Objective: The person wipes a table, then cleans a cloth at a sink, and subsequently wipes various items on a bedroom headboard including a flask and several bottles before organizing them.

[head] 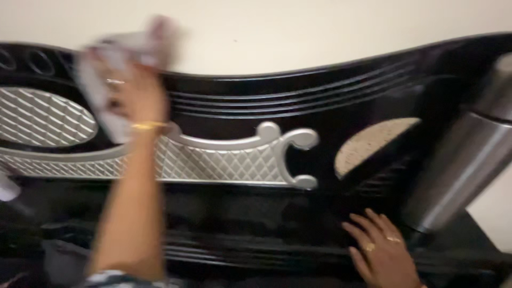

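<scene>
The headboard (256,208), black and glossy with a wavy top edge, is filling nearly the whole view, its long axis running left to right across both hands. A pale wall (320,32) is showing above it. A silver lattice panel (213,162) with a scrolled end is stretching along the middle of the board, just below and to the right of the left fingers, and a silver oval inset (42,117) is sitting just to their left. A steel cylinder (469,160) (tilted, its top leaning right) is standing up and to the right of the right fingers.

The left hand (136,93) is reaching up to the top edge of the board, fingers clenched around a light cloth (106,74), which is bunching above and to the left of the knuckles and pressing against the black rail; the blur makes its exact outline hard to tell. This hand is the nearer one to the rail, which is continuing away to the right of the cloth.

The right hand (381,253) is lying flat and released on the lower part of the board, fingers spread and pointing up-left, holding nothing.
</scene>
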